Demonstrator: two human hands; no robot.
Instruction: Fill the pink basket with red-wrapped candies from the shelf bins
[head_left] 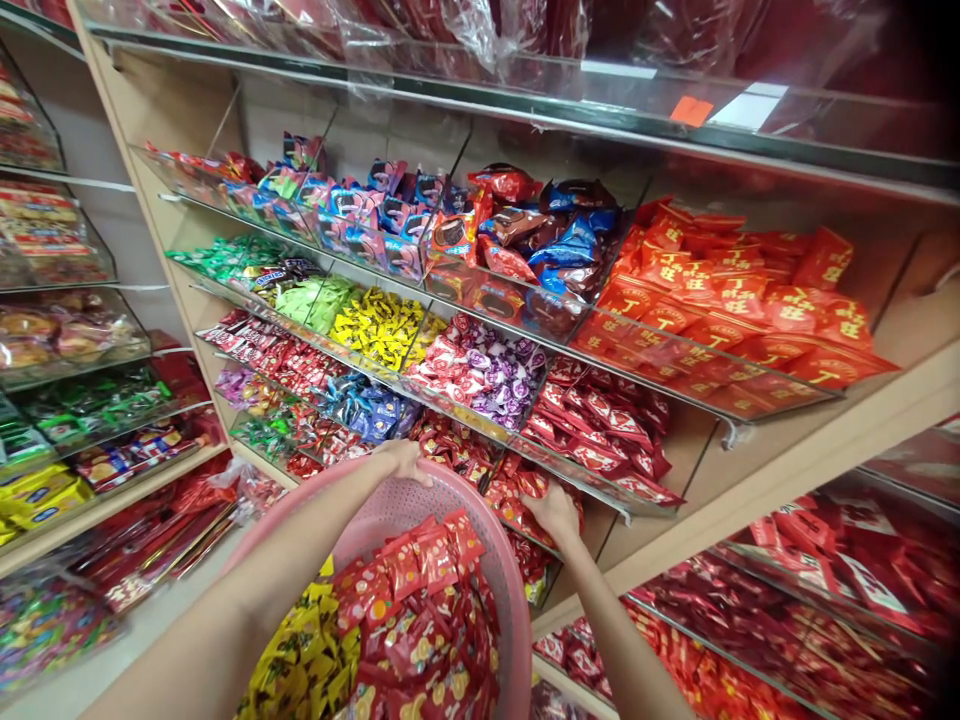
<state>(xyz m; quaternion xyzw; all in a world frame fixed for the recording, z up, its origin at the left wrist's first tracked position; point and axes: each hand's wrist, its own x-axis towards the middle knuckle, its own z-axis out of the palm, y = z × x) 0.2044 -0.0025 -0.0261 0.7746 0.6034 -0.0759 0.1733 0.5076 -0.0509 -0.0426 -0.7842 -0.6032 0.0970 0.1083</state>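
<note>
A pink plastic basket [517,600] holds red-wrapped candies [435,620] and yellow-wrapped candies [300,650]. My left hand [403,460] grips its far rim, fingers bent over the edge. To the right of the basket, my right hand [553,508] reaches into a low shelf compartment among red candy packets [516,490]. Its fingers are partly hidden by the packets, so whether they hold one is unclear.
Glass-fronted shelves [480,410] rise ahead with yellow candies [379,328], purple-wrapped sweets [502,375] and orange packets [735,290]. More stocked shelves [67,370] stand at the left. Red packets [780,620] fill racks at the lower right.
</note>
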